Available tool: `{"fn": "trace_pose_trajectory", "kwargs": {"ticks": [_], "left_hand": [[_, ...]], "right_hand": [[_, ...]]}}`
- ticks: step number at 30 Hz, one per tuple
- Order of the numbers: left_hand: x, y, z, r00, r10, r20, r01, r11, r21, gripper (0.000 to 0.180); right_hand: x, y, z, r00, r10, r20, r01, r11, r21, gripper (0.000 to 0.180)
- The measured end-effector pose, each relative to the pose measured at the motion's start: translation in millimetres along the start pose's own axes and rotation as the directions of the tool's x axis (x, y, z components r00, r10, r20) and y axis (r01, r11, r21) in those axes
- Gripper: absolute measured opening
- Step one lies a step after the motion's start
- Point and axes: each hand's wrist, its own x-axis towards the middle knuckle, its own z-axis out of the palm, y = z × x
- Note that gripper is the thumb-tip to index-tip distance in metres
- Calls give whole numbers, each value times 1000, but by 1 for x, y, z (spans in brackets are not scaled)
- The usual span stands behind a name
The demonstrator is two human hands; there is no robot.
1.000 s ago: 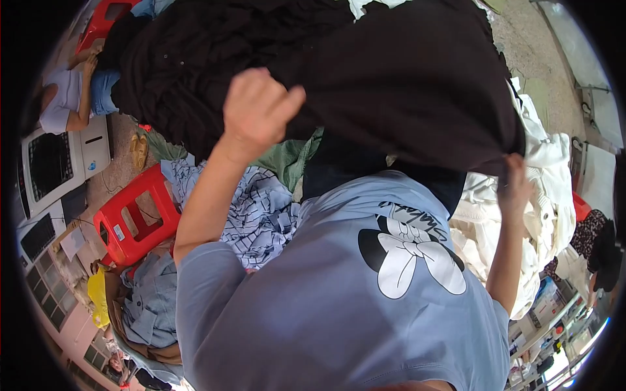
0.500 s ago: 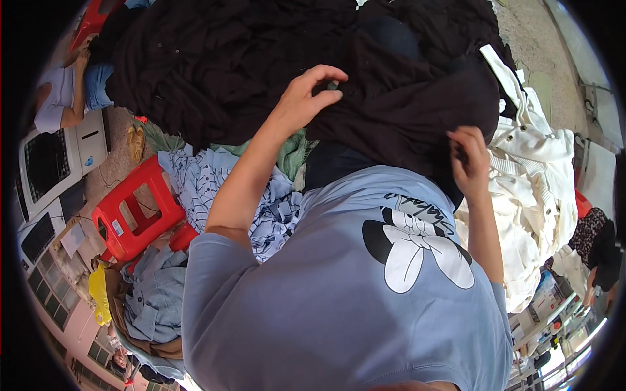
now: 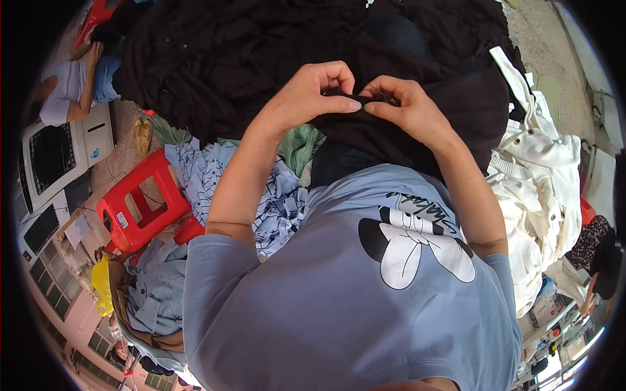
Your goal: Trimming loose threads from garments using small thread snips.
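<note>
A dark, almost black garment [image 3: 404,140] lies across my lap, merging with a big heap of similar dark clothing [image 3: 228,58] in front of me. My left hand [image 3: 313,94] is closed in a pinch on a folded edge of it. Opposite, my right hand [image 3: 407,107] grips the same edge, thumb and fingers bent around it. The two thumb tips almost meet in the middle. Whether the fingers hold anything small besides the cloth is hidden.
On my left lie blue patterned shirts [image 3: 215,176], a green cloth [image 3: 301,146], a red plastic stool [image 3: 173,189] and a container of denim-blue clothes [image 3: 153,287]. White knit cardigans [image 3: 535,163] pile up at my right. Another person [image 3: 72,85] sits at the far left.
My right hand has come in from the right side and taken hold of the dark garment's edge beside my left hand. The left hand's fingers have closed on the cloth.
</note>
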Motion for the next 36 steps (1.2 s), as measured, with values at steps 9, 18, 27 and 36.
{"fn": "trace_pose_trajectory", "kwargs": {"ticks": [9, 18, 27, 36], "left_hand": [[-9, 3, -9, 983, -150, 109, 137, 984, 116, 27], [-17, -23, -13, 998, -39, 45, 17, 907, 421, 28], [-32, -15, -21, 992, -128, 21, 121, 970, 212, 27], [-39, 0, -25, 956, -290, -47, 293, 953, 77, 21]], "right_hand": [[-21, 9, -22, 942, 334, -41, -294, 876, 383, 14], [-32, 28, -36, 932, 351, -84, -267, 826, 496, 11], [-33, 38, -41, 918, 379, -114, -263, 800, 540, 12], [-36, 41, -44, 917, 369, -154, -253, 834, 491, 13]]}}
